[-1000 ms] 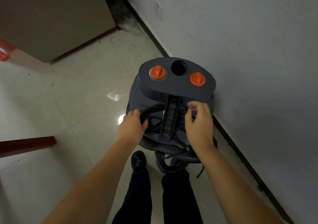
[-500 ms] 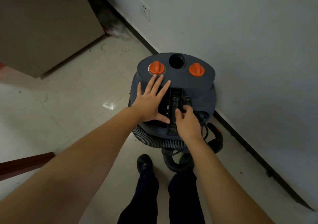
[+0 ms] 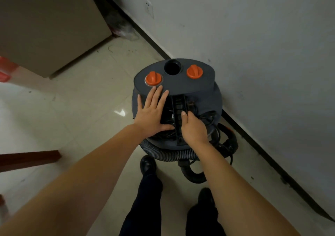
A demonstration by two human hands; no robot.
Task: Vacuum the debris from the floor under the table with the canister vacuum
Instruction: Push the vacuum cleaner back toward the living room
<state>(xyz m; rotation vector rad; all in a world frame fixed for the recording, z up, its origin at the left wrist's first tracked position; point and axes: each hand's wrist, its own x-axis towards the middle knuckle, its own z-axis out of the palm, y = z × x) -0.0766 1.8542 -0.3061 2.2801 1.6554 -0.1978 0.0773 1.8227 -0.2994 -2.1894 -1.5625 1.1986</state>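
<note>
Nearest, dark trouser legs and a black shoe [image 3: 147, 164] on pale floor tiles [image 3: 76, 109], with a ribbed hose [image 3: 163, 151] curled round the base of the canister vacuum [image 3: 204, 101]. On the vacuum's lid, left hand [image 3: 151, 113] flat with fingers straight and spread, fingertips just short of the left orange knob [image 3: 153, 78]; right hand [image 3: 194, 127] over the black carry handle [image 3: 178, 109], thumb on it, other fingers hidden, so grip not discernible. Beyond, right orange knob [image 3: 194, 71] and open round port [image 3: 172, 67], the vacuum close beside the grey wall [image 3: 253, 36]; farther off, a wall socket [image 3: 149, 9], a beige cabinet [image 3: 45, 27] and a crumpled plastic bag [image 3: 123, 29].
</note>
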